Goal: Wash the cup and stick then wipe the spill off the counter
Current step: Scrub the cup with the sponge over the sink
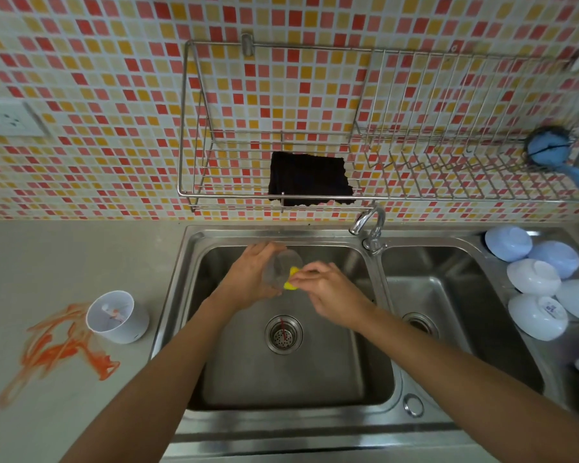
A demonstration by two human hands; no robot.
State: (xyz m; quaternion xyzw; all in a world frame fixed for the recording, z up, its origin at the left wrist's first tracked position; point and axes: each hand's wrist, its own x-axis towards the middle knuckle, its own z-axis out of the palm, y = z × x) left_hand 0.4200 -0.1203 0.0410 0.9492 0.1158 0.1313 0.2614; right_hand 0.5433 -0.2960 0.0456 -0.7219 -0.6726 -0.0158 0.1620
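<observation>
Over the left sink basin [364, 372], my left hand [248, 279] grips a clear plastic cup [283, 267] tilted on its side. My right hand [328, 292] pinches a yellow sponge [290, 277] against the cup's mouth. A thin red stick [283, 327] lies on the drain strainer [284, 334] below. An orange spill [61, 349] is smeared across the grey counter [47, 262] at the left. A black cloth [309, 178] hangs in the wall-mounted wire rack [194, 128].
A white cup [117, 317] stands on the counter beside the spill. The tap [370, 228] sits between the two basins. Several white and blue bowls [542, 282] lie upside down at the right. A blue brush [548, 150] hangs on the rack; a wall socket [4, 118] is far left.
</observation>
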